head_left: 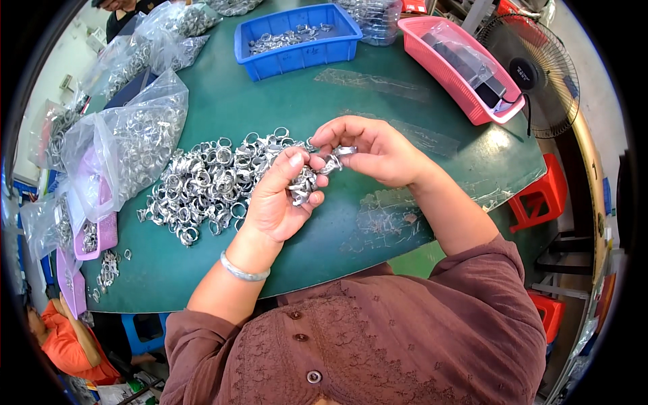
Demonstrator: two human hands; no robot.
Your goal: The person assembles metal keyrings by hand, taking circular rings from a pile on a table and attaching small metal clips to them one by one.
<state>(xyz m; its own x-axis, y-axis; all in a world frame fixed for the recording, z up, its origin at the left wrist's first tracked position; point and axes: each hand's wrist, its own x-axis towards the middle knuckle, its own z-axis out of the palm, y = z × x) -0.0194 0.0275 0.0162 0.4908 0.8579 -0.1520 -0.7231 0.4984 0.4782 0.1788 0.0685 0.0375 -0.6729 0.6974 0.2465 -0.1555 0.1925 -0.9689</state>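
A heap of silvery metal rings lies on the green tabletop in front of me. My left hand, palm up at the heap's right edge, is curled round a cluster of several such rings. Close beside it, my right hand pinches one or more rings between thumb and fingers. The fingertips of both hands nearly meet, so I cannot make out how many rings the right one has. A pale bangle circles my left wrist.
A blue bin holding more rings stands at the far side. At the far right are a pink basket and a black fan. Ring-filled plastic bags and purple trays line the left. A person in orange sits lower left.
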